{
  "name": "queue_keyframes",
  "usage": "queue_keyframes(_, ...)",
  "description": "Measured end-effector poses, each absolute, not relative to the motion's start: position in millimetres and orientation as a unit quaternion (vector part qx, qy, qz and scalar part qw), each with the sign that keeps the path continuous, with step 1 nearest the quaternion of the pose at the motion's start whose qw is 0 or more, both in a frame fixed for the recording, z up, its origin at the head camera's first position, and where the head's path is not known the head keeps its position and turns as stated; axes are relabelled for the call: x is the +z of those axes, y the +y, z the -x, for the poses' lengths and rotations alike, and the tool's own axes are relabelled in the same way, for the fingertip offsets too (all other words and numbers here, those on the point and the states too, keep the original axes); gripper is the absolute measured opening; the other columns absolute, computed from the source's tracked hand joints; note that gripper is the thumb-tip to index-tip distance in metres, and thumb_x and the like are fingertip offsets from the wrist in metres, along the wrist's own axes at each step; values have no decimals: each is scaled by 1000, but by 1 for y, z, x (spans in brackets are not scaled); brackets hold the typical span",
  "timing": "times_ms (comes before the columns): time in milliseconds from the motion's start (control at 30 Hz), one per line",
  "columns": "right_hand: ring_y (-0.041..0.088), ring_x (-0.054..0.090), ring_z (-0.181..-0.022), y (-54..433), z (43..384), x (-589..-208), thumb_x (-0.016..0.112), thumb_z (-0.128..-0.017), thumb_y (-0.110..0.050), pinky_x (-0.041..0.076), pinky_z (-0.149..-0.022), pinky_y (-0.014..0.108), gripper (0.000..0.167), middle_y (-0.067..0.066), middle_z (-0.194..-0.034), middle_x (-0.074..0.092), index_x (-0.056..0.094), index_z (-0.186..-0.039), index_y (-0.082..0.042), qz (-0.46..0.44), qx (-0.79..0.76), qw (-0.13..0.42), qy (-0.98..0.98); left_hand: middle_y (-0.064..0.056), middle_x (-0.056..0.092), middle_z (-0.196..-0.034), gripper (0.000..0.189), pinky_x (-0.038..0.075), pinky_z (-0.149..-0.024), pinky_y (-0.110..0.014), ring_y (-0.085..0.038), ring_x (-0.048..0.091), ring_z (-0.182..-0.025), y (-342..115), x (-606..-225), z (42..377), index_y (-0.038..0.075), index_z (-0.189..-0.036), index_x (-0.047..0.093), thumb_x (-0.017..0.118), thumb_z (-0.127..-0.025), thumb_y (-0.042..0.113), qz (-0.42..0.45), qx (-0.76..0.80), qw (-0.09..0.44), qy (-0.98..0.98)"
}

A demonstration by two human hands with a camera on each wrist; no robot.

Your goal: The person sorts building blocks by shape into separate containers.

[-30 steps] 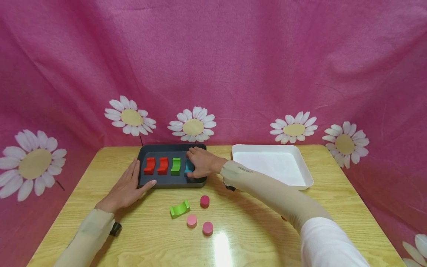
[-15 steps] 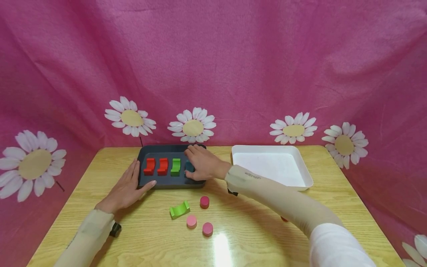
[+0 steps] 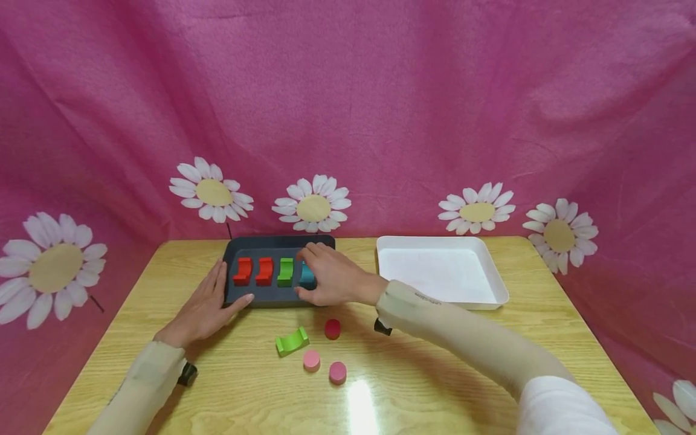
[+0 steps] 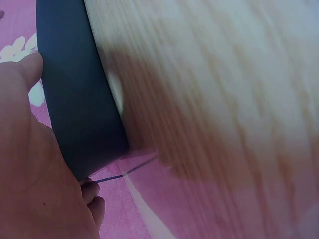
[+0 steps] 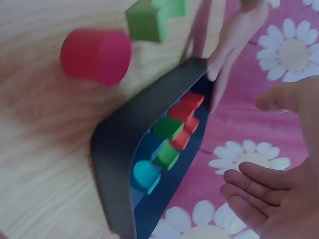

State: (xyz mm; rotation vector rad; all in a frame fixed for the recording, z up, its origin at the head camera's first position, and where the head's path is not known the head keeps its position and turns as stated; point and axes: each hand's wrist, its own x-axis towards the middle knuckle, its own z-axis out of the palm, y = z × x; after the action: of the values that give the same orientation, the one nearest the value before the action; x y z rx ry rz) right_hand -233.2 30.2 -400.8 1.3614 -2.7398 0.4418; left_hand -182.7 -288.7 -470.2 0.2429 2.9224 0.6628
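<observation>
My left hand (image 3: 201, 314) lies along the left side of a dark grey tray (image 3: 272, 295), fingers straight along the wall and thumb over the front rim. In the left wrist view the hand (image 4: 35, 159) meets the tray's dark wall (image 4: 75, 89). Over the tray's right end is my right hand (image 3: 339, 278), fingers and thumb apart. Below it lies a blue curved block (image 3: 307, 275). In the right wrist view a bright blue rounded piece (image 5: 144, 177) shows beside that block, apart from the fingers. Two red curved blocks (image 3: 243, 272) and a green one (image 3: 286, 272) stand in line leftward.
A white tray (image 3: 440, 272) stands at the back right. In front of the dark tray lie a light green curved block (image 3: 292, 342), a crimson disc (image 3: 333, 328) and two pink discs (image 3: 338, 373). A pink flowered curtain (image 3: 353, 121) hangs behind the wooden table (image 3: 424, 374).
My right hand has drawn slightly toward the front and right, and its forearm has shifted, hiding a small red thing on the table. The left hand has stayed put.
</observation>
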Motion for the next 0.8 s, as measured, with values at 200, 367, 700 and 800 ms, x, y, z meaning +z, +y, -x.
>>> queue_keyframes(200,17,58,-107,32,210,-391,75,-96,-43,55,-97,34,55,5,-121,65,63,-132,-4,-426,155,5,-891,-27,-6,-177,117,11,-128,-70,-52,3,-161,-289,-471,183,-5,-168,-5,55,-102,70,-80,222,69,969)
queue_keyframes(367,17,60,-106,33,194,-388,77,-94,-44,56,-97,32,56,5,-118,66,64,-131,-4,-419,154,-8,-895,-27,-6,-177,117,11,-128,-70,-52,4,-161,-289,-472,183,-4,-168,-6,56,-102,70,-80,224,68,969)
queue_keyframes(700,16,60,-101,32,168,-397,75,-92,-47,56,-89,31,54,6,-113,69,66,-122,-4,-402,150,-35,-903,-28,-5,-177,117,12,-128,-70,-53,4,-161,-289,-472,184,-4,-169,-5,57,-102,69,-79,224,64,969)
queue_keyframes(800,13,58,-96,28,162,-404,75,-93,-49,55,-85,28,52,1,-105,66,67,-118,-5,-399,133,-38,-906,-28,-5,-177,117,12,-128,-70,-53,5,-161,-289,-473,183,-4,-169,-5,57,-102,69,-78,224,63,969)
